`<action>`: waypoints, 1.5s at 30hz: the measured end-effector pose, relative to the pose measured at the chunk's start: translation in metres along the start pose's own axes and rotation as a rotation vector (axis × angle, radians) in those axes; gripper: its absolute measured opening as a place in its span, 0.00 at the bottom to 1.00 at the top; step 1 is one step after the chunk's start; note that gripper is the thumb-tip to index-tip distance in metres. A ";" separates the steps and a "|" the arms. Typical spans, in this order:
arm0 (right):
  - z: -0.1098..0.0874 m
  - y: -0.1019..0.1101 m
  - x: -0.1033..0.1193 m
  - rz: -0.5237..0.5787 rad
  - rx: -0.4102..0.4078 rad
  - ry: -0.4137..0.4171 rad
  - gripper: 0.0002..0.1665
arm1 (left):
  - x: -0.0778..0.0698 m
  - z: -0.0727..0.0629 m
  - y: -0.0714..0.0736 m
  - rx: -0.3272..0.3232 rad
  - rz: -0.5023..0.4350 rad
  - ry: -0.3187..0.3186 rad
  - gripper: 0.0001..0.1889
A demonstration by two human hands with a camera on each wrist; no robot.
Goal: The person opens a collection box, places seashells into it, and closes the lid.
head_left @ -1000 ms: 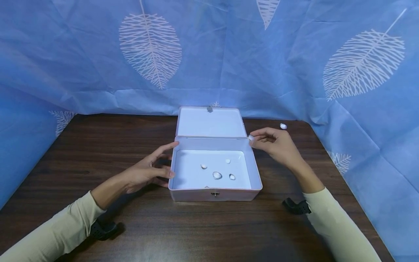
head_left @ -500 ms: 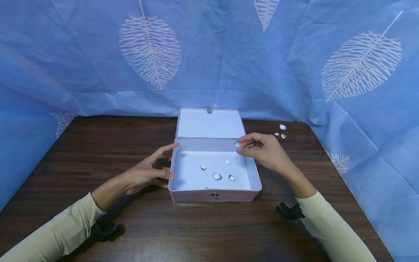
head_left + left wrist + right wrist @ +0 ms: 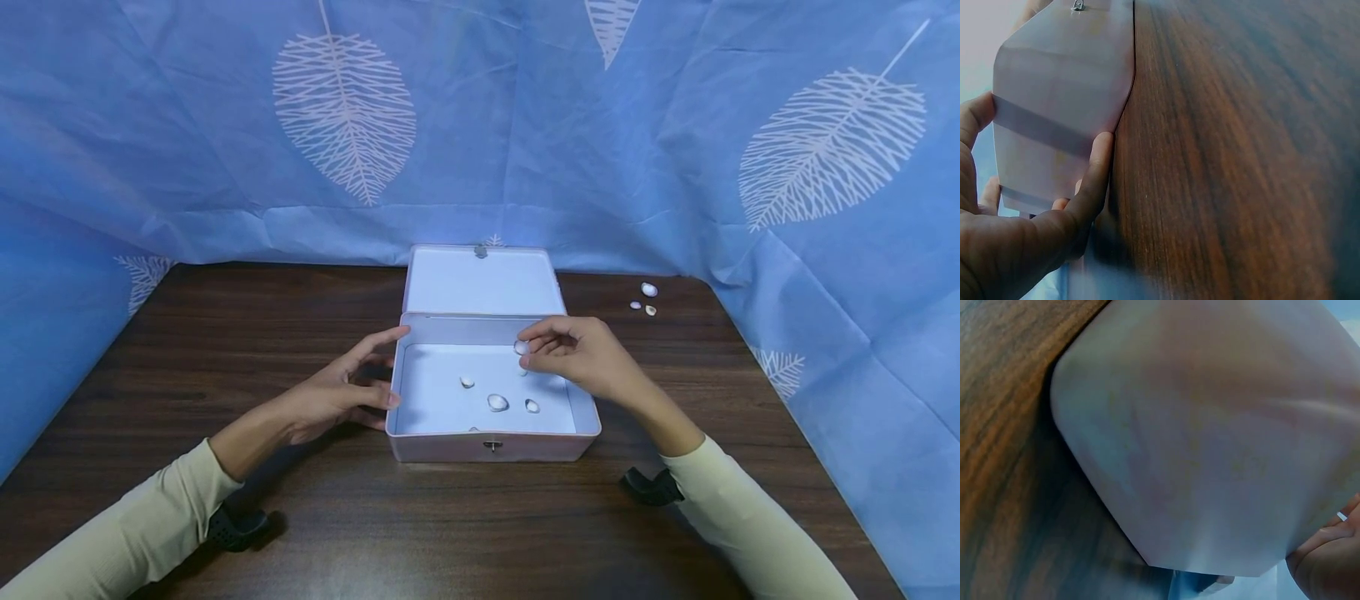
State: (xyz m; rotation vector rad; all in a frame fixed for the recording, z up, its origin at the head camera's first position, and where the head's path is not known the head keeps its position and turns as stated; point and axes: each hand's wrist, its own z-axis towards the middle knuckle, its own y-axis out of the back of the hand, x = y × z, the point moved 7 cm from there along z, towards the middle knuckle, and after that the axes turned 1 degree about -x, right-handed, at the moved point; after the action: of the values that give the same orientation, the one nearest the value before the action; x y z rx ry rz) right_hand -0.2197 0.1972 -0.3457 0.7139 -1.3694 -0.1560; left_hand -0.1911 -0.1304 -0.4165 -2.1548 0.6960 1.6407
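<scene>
A pale lilac hinged box (image 3: 442, 448) stands in the middle of the head view, its lid (image 3: 483, 279) tipped back. My left hand (image 3: 341, 396) touches the box's left side with spread, fairly straight fingers, seen also against the wall in the left wrist view. Over the box's interior, toward the back right, my right hand (image 3: 588, 357) pinches a small white seashell (image 3: 521, 347) between thumb and fingertips. Below lie several shells on the box floor, including a larger one (image 3: 497, 402), one at the right (image 3: 532, 406) and one at the left (image 3: 467, 382). Another is partly behind my right fingers.
Three more shells lie on the dark wooden table (image 3: 480, 533) at the back right, the biggest (image 3: 649, 290) near the far edge. A blue curtain (image 3: 480, 125) with white leaf prints hangs behind and beside the table. A metal clasp (image 3: 492, 446) projects from the box front.
My right hand has moved left with its shell, from beside the box's back right corner to over the interior, uncovering two shells on the table. My left hand has stayed put.
</scene>
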 end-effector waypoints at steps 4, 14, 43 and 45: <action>0.001 -0.003 0.003 -0.022 0.005 0.008 0.19 | 0.000 0.000 0.000 0.000 0.001 -0.003 0.53; 0.001 -0.003 0.004 -0.002 0.021 0.003 0.22 | -0.002 0.001 0.000 -0.008 0.005 0.005 0.52; -0.008 0.017 -0.003 -0.004 -0.051 -0.007 0.21 | -0.008 0.011 0.017 -0.012 -0.014 -0.030 0.48; -0.008 0.019 -0.004 0.001 -0.055 -0.009 0.21 | -0.010 0.013 0.018 0.000 -0.006 -0.039 0.48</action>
State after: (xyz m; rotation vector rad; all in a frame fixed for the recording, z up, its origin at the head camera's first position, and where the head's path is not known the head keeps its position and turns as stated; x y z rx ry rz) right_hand -0.2187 0.2167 -0.3391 0.6674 -1.3685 -0.1957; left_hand -0.2139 -0.1360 -0.4105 -2.1173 0.6780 1.6749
